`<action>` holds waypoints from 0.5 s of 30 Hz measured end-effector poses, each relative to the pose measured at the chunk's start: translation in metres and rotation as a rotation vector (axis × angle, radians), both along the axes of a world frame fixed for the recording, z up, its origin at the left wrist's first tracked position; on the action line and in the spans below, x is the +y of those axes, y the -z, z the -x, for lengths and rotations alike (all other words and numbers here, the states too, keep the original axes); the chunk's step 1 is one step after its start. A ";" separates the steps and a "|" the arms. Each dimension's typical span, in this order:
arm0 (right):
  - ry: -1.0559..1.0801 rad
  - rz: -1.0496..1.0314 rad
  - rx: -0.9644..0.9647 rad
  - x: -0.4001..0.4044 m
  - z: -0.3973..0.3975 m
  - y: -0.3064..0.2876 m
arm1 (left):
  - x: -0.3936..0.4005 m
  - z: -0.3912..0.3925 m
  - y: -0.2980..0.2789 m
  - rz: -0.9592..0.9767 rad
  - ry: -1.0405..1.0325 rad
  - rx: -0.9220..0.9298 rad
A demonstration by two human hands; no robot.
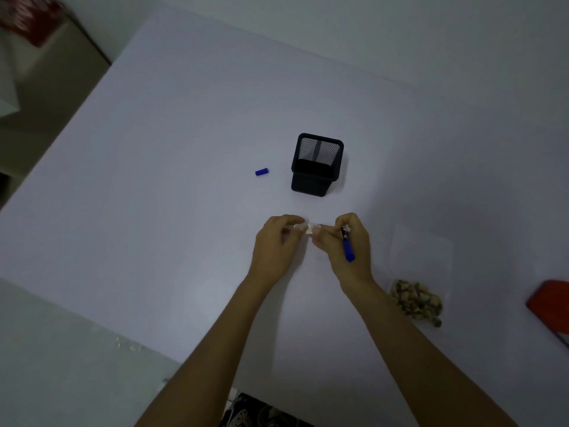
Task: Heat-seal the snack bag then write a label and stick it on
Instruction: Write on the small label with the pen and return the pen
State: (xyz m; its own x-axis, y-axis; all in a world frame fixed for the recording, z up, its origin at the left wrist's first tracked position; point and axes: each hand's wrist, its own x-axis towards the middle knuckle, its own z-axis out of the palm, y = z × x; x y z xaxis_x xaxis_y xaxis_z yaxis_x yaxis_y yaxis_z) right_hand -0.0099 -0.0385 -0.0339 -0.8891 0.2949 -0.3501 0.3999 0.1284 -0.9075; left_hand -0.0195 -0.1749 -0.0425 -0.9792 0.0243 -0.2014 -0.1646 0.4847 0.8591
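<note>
A small white label (313, 228) with dark writing is pinched between the fingertips of both hands, just above the white table (184, 149). My left hand (277, 245) grips its left end. My right hand (348, 245) grips its right end and also holds a blue pen (348, 246) tucked against the palm, point up. The pen's blue cap (261, 171) lies apart on the table, to the far left. The clear snack bag (417, 298), holding brown and green snacks, lies to the right of my right forearm.
A black mesh pen holder (317, 164) stands just beyond my hands. A red device (549, 306) sits at the right edge. The table's left edge runs diagonally, with floor and a box beyond it.
</note>
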 end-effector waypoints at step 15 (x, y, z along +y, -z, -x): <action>-0.085 -0.324 0.110 0.001 -0.001 0.017 | 0.001 0.008 0.019 0.098 0.083 -0.010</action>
State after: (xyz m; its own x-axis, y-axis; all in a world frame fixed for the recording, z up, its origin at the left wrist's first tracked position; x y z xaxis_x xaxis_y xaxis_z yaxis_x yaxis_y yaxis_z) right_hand -0.0090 -0.0377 -0.0513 -0.9426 0.2978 -0.1511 0.2772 0.4452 -0.8514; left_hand -0.0278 -0.1738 -0.0611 -0.9725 0.0847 -0.2168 -0.1290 0.5789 0.8051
